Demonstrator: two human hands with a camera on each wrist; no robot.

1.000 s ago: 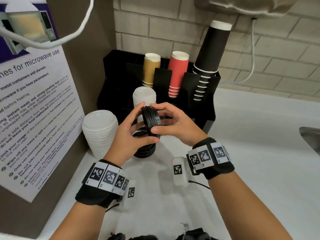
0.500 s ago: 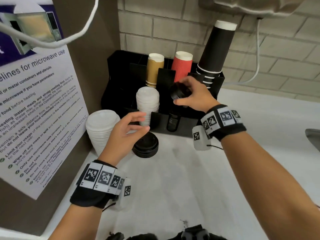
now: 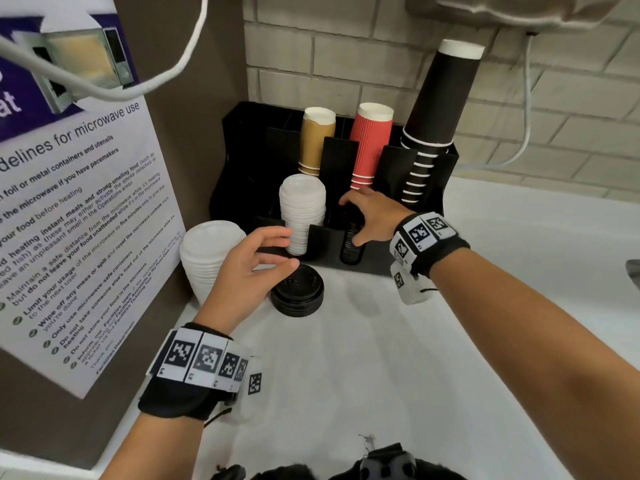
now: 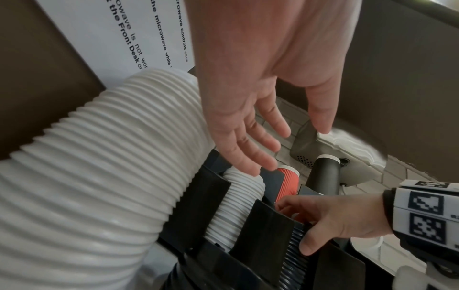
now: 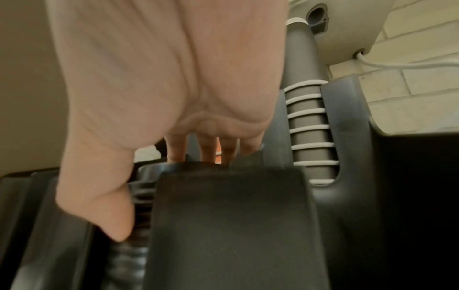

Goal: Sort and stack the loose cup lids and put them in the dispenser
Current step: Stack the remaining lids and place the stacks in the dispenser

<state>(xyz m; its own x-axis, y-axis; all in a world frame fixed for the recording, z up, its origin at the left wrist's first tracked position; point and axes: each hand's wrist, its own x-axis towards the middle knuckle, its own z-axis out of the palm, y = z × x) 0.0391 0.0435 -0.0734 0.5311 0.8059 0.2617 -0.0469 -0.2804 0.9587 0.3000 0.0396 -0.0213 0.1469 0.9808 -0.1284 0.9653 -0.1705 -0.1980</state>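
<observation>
The black dispenser (image 3: 235,161) stands against the brick wall. My right hand (image 3: 349,221) reaches into its front right slot. Its fingers curl over the top of a stack of black lids (image 3: 351,249) standing in that slot, and its thumb (image 5: 116,225) presses the ribbed front of the stack (image 4: 295,261). White lids (image 3: 301,213) fill the slot to the left. My left hand (image 3: 287,249) hovers with relaxed fingers, holding nothing, just above a short stack of loose black lids (image 3: 298,291) on the counter.
A tall stack of larger white lids (image 3: 211,258) stands on the counter at the left, by the microwave poster (image 3: 86,220). Tan (image 3: 317,140), red (image 3: 370,147) and black (image 3: 440,109) paper cups fill the rear slots. The white counter (image 3: 450,341) stretches right.
My left hand let go of the black lid stack held between both hands. My right hand carried it to the dispenser and lowered it into the front right slot.
</observation>
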